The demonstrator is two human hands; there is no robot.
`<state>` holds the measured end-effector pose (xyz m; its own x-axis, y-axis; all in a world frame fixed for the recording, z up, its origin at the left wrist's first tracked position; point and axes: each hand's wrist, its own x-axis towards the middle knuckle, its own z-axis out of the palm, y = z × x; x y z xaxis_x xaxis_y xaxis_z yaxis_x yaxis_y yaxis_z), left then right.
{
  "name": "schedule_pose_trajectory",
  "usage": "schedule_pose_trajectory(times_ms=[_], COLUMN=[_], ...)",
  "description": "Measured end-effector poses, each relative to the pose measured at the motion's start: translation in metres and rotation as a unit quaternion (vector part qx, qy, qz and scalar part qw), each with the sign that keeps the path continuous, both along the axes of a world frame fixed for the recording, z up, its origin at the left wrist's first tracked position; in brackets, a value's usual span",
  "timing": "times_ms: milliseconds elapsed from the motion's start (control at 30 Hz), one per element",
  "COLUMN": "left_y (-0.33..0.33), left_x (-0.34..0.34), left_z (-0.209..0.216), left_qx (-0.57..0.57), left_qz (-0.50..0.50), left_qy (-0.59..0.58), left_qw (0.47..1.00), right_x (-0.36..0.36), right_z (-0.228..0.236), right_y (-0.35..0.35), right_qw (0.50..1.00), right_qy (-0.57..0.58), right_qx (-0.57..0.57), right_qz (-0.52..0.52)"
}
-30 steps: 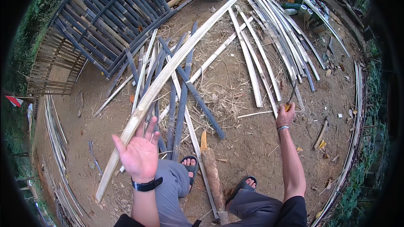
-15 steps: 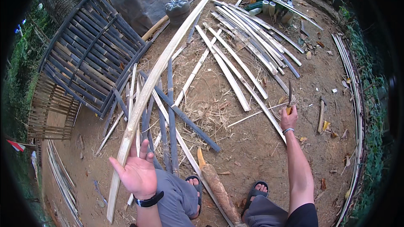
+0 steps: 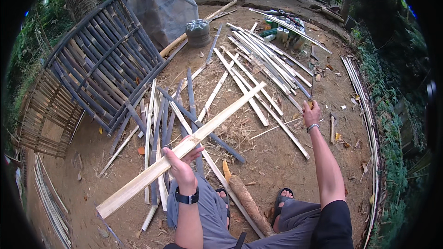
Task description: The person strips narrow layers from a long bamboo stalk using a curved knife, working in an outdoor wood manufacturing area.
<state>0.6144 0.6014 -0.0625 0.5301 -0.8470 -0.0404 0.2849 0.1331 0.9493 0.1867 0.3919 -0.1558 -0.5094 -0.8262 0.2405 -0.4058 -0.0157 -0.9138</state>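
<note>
A long pale bamboo slat [image 3: 138, 183] lies across my left hand [image 3: 185, 168], my thumb on its near side and my fingers under its far side. It slants from the lower left up to the right, above the ground. My right hand [image 3: 311, 113], at the right, is wrapped round the handle of a knife [image 3: 312, 85], whose dark blade points up and away. The knife is apart from the slat. Between my sandalled feet a thick wooden piece [image 3: 247, 205] with a pale pointed tip leans toward me.
Pale split bamboo strips [image 3: 272, 57] are heaped ahead, with dark strips [image 3: 177, 110] at the left. A dark slatted bamboo panel [image 3: 104, 60] leans at the far left. A hammer-like tool [image 3: 332, 127] lies on the right. Shavings [image 3: 233, 127] litter the ground.
The slat has swung from steeply upright to a lower slant toward the right. My left hand has turned and closed around it. My right hand stays out at the right with the knife.
</note>
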Motion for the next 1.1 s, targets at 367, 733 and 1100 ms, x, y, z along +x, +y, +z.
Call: schedule_pose_trajectory(times_ms=[367, 733, 1100], left_y=[0.006, -0.041, -0.028], left_x=[-0.012, -0.045, -0.041], left_z=[0.004, -0.010, -0.002], left_qx=[0.087, -0.108, -0.153], left_qz=[-0.035, 0.000, -0.037], left_qy=[-0.245, -0.195, -0.127], left_qw=[0.965, 0.975, 0.979], right_x=[0.036, -0.038, -0.098], right_z=[0.071, -0.042, -0.017], right_y=[-0.007, -0.055, 0.000], right_qw=[0.989, 0.992, 0.983], right_qy=[0.001, -0.101, 0.143], right_qx=[0.007, 0.073, 0.109], right_qz=[0.145, -0.026, -0.034])
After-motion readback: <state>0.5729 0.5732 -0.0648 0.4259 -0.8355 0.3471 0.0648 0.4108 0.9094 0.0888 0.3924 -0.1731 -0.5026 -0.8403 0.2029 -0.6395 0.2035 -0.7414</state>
